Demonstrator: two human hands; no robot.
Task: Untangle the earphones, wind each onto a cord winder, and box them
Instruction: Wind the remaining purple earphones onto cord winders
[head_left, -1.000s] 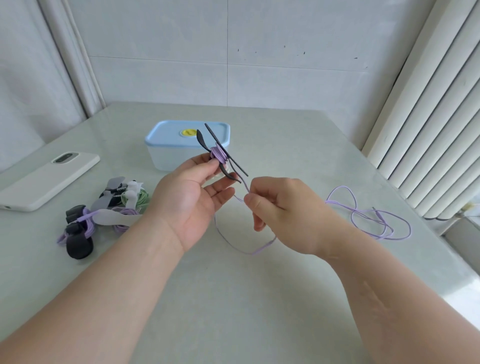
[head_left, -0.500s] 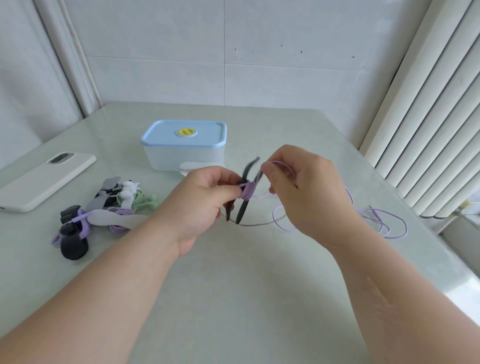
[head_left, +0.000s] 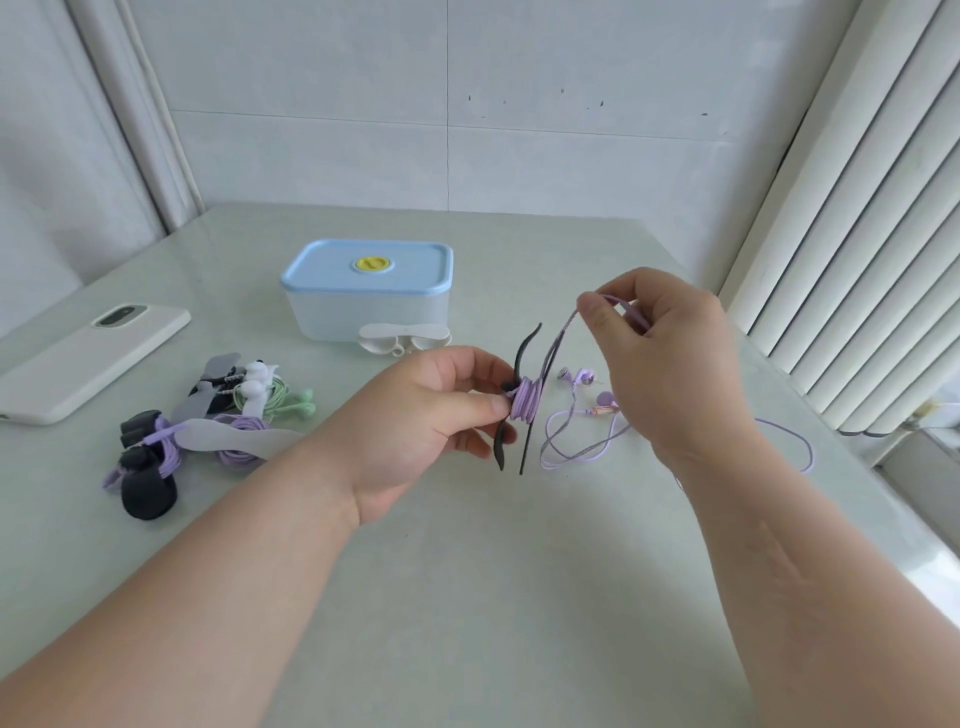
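Note:
My left hand (head_left: 431, 415) pinches a black cord winder (head_left: 519, 358) above the table, with several turns of purple earphone cord (head_left: 523, 400) wrapped round its middle. My right hand (head_left: 670, 358) pinches the same purple cord a little higher and to the right, holding it taut up from the winder. The rest of the cord (head_left: 576, 457) loops on the table under that hand, ending in purple earbuds (head_left: 584, 376). A box with a blue lid (head_left: 366, 270) stands shut behind my hands. An empty white winder (head_left: 402, 335) lies against its front.
A pile of wound earphones (head_left: 208, 421), purple and green on black, grey and white winders, lies at the left. A white phone (head_left: 88, 353) lies face down at the far left. A ribbed radiator (head_left: 857, 218) lines the right side, past the table's edge.
My right hand has lifted the cord up and to the right, away from the winder. More turns of cord sit on the winder. The purple earbuds have come into sight on the table.

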